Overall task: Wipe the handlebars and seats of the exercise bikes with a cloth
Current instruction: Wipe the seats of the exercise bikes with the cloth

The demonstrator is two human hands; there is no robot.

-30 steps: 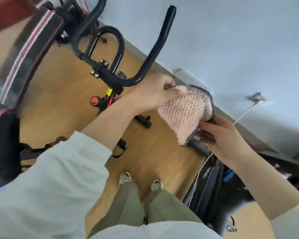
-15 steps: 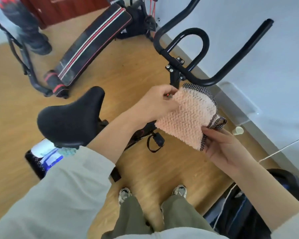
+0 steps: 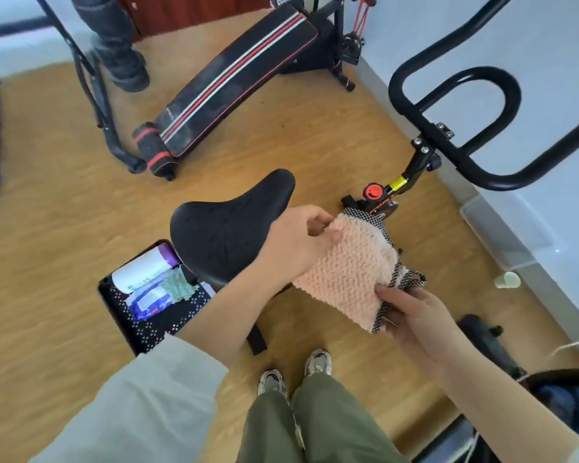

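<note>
A pink knitted cloth [image 3: 348,272] with a black-and-white checked border is stretched between both hands in the middle of the view. My left hand [image 3: 298,242] pinches its upper left edge. My right hand [image 3: 411,315] grips its lower right corner. The black bike seat [image 3: 228,225] sits just left of my left hand, partly behind my wrist. The black handlebars [image 3: 455,105] loop at the upper right, well above the cloth and apart from it.
An open black bag [image 3: 147,295] with bottles and wipes lies on the wooden floor under the seat. A black sit-up bench [image 3: 234,78] with red and white stripes stands at the back. The white wall [image 3: 549,45] runs along the right, with a small cup [image 3: 507,280] near its base.
The view has swung left and down, so the seat and the bag now sit near the centre. Both hands keep hold of the cloth and have come closer to the seat.
</note>
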